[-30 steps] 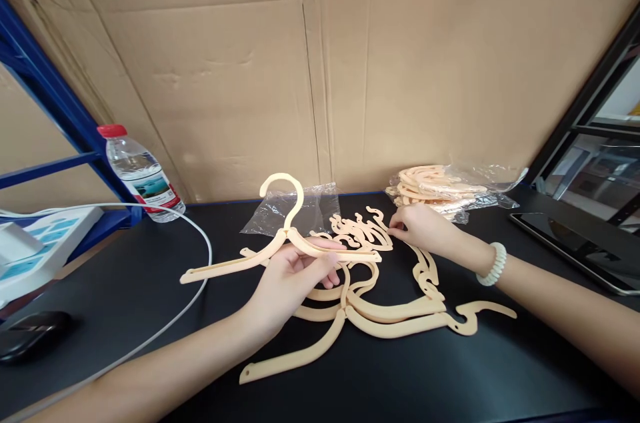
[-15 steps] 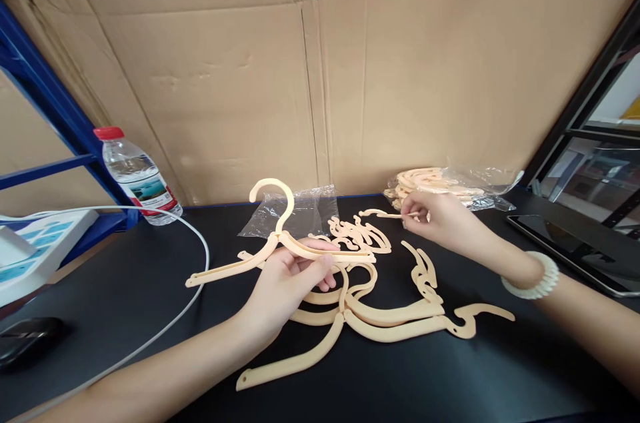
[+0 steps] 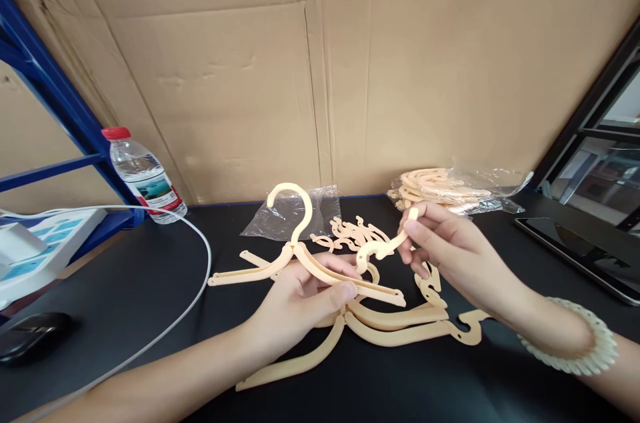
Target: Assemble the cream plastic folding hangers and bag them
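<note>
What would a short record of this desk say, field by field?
Left hand: holds a beige hanger, hook up
Right hand: pinches a small hooked piece
Near the hands: more hangers on the black table
Beyond: small loose pieces, clear plastic bag
Back right: bagged pieces
Left side: bottle, mouse
Right side: dark-screened device

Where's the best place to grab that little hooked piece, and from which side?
I'd pinch the hooked piece by its slim, plain end, coming from the right, as the right hand does. That end slants up, away from the hanger; the curled end points left toward it, so gripping there would likely cover the hook.
</note>
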`<state>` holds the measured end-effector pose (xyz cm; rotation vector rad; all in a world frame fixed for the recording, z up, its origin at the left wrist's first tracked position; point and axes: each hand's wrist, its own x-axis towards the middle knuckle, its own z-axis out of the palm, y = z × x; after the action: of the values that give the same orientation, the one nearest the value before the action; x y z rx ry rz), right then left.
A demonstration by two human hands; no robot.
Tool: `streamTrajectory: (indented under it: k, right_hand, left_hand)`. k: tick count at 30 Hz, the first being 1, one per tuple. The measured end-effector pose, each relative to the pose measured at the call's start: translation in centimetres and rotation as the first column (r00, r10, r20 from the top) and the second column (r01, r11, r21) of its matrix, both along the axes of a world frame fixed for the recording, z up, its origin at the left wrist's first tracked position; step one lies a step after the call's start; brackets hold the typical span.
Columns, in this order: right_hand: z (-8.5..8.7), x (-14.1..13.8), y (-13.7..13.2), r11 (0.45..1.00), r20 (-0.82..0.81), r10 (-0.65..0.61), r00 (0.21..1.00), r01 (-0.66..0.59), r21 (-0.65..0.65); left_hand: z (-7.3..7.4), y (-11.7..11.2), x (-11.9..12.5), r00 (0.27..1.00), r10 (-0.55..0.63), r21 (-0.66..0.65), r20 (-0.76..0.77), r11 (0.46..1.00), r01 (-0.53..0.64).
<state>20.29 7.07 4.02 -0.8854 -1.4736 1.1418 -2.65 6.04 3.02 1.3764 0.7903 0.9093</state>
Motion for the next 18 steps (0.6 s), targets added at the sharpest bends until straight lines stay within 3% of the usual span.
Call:
streamTrajectory:
  k: [5, 9, 12, 15, 18]
  right_hand:
    - [-0.4, -0.9, -0.6, 0.999, -0.008, -0.004, 1.000, 0.003, -0.041]
    - [-0.4, -1.6, -0.9, 0.973, 0.062, 0.150, 0.987, -0.136, -0.187]
    - [-0.4, -2.2, -1.3, 0.956, 0.156, 0.227, 0.961, -0.190, -0.223]
    - [-0.3, -2.2, -1.6, 0.973, 0.150, 0.165, 0.975, -0.136, -0.184]
    - [0.1, -1.3, -1.4, 0.997, -0.048, -0.034, 0.998, 0.030, -0.067]
  left_hand:
    - [0.1, -0.5, 0.3, 0.998, 0.036, -0.067, 0.042, 0.997, -0.033]
    - [0.4, -0.8, 0.8, 0.999, 0.032, 0.004, 0.001, 0.999, -0.032]
    - [0.6, -1.1, 1.3, 0.999, -0.014, 0.050, 0.051, 0.999, 0.011]
    - [0.6, -1.3, 1.6, 0.996, -0.027, 0.050, 0.082, 0.998, 0.023]
    - [0.2, -1.2, 1.3, 0.997, 0.019, 0.035, 0.077, 0.999, -0.022]
